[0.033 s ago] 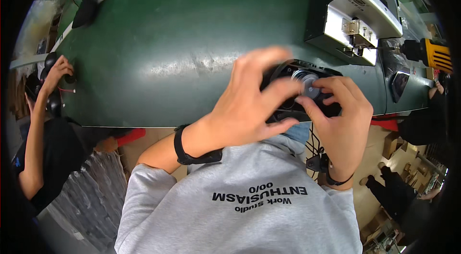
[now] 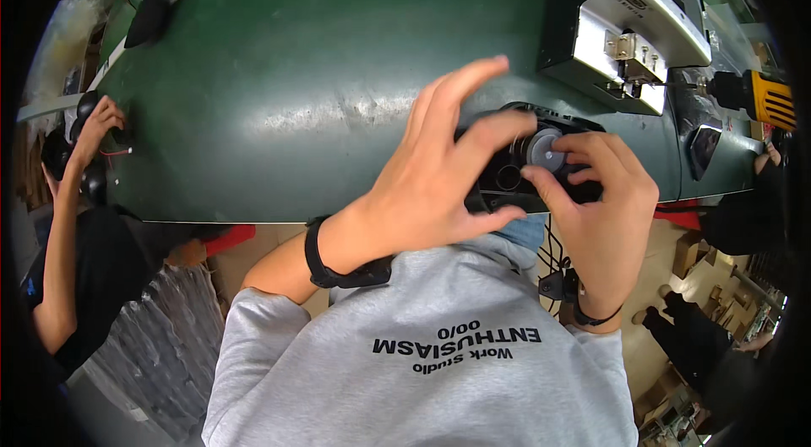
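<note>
Your left hand [image 2: 422, 172], fingers spread wide, covers the black case's [image 2: 574, 121] left side; your right hand [image 2: 610, 193] pinches the grey disc [image 2: 545, 151], inside or above it, can't tell which.

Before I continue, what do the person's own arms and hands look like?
The left hand and right hand are ungloved. The left wears a black band; the right, a black strap with a small dark boxy piece. The sleeves are light grey.
</note>
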`<move>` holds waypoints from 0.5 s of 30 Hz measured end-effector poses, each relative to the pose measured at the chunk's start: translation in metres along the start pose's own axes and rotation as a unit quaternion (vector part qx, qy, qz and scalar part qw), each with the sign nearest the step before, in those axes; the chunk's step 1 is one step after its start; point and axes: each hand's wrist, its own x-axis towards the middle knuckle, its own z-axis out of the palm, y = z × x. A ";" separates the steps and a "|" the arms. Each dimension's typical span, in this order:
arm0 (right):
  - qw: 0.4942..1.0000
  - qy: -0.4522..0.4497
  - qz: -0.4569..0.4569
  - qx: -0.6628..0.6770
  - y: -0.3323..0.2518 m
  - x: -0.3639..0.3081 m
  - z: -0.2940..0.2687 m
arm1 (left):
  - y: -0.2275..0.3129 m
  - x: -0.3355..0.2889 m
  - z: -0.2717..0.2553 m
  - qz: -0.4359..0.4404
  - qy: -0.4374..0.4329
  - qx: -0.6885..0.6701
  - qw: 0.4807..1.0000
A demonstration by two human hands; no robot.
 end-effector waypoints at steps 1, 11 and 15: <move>1.000 0.023 0.011 -0.012 -0.001 0.000 0.002 | -0.001 0.004 -0.001 -0.076 0.020 -0.048 0.996; 0.998 0.004 0.056 0.019 -0.001 0.004 0.004 | -0.013 0.000 0.011 -0.041 0.001 -0.090 0.995; 0.999 0.004 0.037 0.022 0.003 0.005 0.004 | -0.013 0.000 0.012 -0.039 0.000 -0.085 0.996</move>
